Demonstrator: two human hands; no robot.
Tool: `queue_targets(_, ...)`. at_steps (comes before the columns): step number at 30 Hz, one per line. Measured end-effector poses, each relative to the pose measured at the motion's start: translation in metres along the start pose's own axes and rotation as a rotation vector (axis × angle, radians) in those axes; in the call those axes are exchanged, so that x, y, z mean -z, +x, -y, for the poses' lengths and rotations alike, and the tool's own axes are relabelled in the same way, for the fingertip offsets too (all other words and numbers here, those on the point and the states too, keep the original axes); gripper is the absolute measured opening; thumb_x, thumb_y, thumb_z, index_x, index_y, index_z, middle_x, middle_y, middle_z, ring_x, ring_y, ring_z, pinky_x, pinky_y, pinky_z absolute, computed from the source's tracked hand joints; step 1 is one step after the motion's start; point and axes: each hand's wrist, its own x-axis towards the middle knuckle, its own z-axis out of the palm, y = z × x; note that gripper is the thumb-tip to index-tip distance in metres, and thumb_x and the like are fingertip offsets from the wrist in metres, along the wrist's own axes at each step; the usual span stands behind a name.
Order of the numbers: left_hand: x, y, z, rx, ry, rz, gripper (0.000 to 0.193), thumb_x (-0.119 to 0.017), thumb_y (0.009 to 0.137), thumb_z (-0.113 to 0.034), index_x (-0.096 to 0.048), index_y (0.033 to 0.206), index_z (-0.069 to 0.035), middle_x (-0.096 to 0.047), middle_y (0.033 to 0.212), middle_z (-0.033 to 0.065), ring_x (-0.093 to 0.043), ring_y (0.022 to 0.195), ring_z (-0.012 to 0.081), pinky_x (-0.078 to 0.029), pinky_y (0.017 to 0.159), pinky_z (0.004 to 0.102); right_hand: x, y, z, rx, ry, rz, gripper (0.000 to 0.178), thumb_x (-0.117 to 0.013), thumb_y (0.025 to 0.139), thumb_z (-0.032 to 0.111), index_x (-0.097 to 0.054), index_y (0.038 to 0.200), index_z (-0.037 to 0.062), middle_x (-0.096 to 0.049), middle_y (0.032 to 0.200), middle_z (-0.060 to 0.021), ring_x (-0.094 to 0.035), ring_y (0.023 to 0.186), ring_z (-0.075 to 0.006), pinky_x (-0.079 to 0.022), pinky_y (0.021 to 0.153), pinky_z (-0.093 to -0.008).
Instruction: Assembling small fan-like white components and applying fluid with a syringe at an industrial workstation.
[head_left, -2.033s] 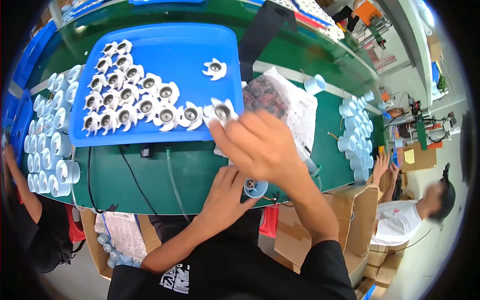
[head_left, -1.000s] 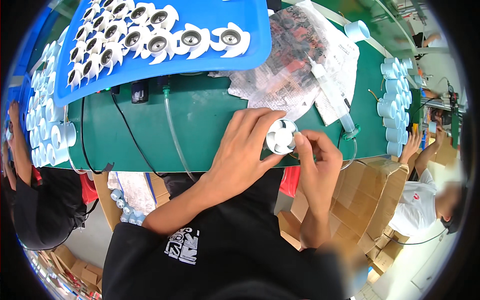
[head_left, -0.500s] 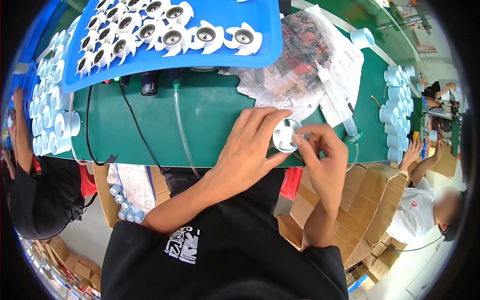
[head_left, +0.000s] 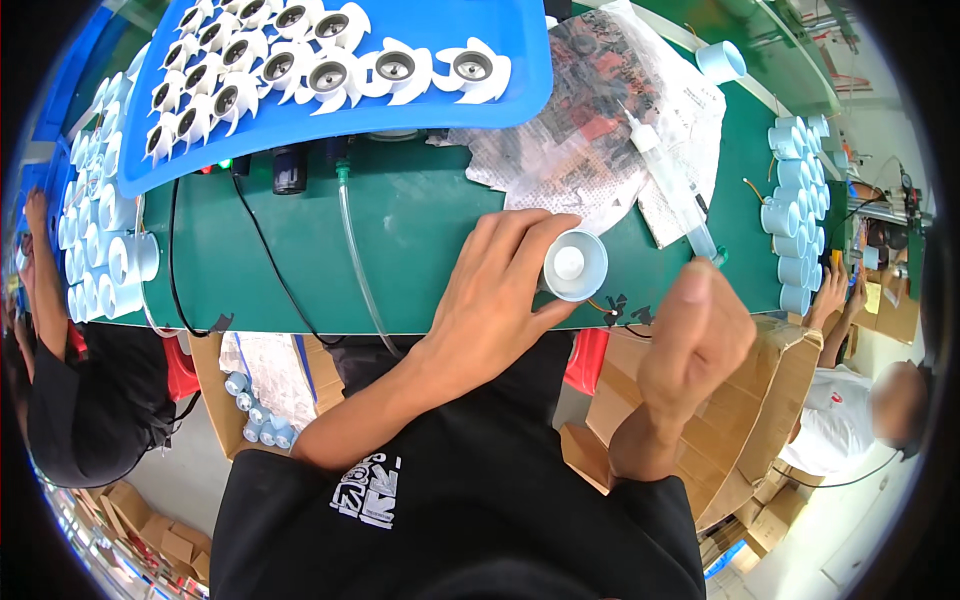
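My left hand [head_left: 505,275] grips a short light-blue cylindrical housing [head_left: 603,268] near the table's front edge, its open end facing up. Inside it shows a round white centre [head_left: 568,262]; no separate blades can be made out around it. A thin wire with a small connector [head_left: 603,308] lies beside the housing. To the right, apart from the housing, my right hand [head_left: 695,345] is raised over the table edge with its fingers curled in. Whatever those fingers hold, if anything, is hidden. Just beyond that hand lies a clear syringe-type dispenser [head_left: 675,190] with a white nozzle.
A blue tray [head_left: 440,118] carries several white fan impellers [head_left: 395,68]. Crumpled plastic and paper [head_left: 560,160] lie under the dispenser. Light-blue housings stack at left [head_left: 120,260] and right [head_left: 790,215]. A clear tube [head_left: 355,260] crosses the table; cardboard boxes [head_left: 730,420] stand below. Other people work at both sides.
My right hand has left the housing and moved right and nearer me, curling closed. White blades showed inside the housing before; now only a round centre shows. My left hand keeps its hold.
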Motion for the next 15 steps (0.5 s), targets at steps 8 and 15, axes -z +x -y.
queue_targets(8,0.007,-0.006,0.009,-0.139,-0.023,-0.148,0.053,-0.074,0.069,-0.011,-0.052,0.118,-0.006,-0.055,0.113,0.0141,-0.051,0.105,0.0338,-0.041,0.090,0.0442,-0.024,-0.018,-0.039,-0.278,0.176,0.010,0.043,-0.047,0.098,0.011,-0.049,0.057,-0.0026,-0.049,0.052,-0.0062,-0.043,0.047,-0.0131,-0.031,0.046,-0.0298)
queue_targets(15,0.002,-0.015,-0.001,-0.204,-0.238,-0.148,0.034,-0.073,0.076,-0.016,-0.057,0.105,-0.009,-0.049,0.117,0.0134,-0.048,0.107,0.0333,-0.040,0.092,0.0433,-0.034,-0.062,-0.071,-0.456,0.109,-0.289,0.059,-0.040,0.103,0.028,-0.044,0.052,-0.0004,-0.038,0.048,-0.0042,-0.034,0.049,-0.0147,-0.031,0.053,-0.0295)
